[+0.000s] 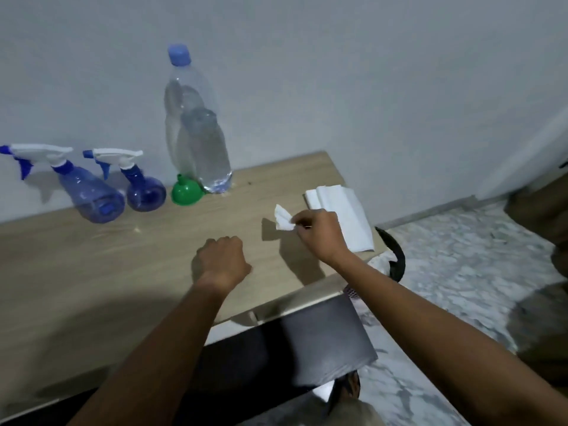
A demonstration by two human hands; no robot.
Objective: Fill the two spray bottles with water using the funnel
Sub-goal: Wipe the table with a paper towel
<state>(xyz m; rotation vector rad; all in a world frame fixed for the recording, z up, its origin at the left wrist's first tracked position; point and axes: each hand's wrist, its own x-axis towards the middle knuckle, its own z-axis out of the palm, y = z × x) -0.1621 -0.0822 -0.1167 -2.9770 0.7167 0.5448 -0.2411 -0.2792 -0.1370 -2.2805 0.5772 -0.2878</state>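
Note:
Two blue spray bottles with white trigger heads stand at the back left of the wooden table [92, 272]: the larger bottle [89, 192] and, to its right, the smaller bottle [143, 187]. A green funnel [186, 193] rests mouth-down beside a tall clear water bottle [199, 139] with a blue cap. My right hand [319, 233] pinches a small crumpled piece of white tissue [283, 218] above the table's right part. My left hand [222, 262] is curled into a loose fist over the table's middle, holding nothing that I can see.
A folded white paper towel [341, 213] lies at the table's right edge. A black curved object [395, 256] pokes out past that edge, above a marble-pattern floor [461, 272]. The wall runs close behind the bottles.

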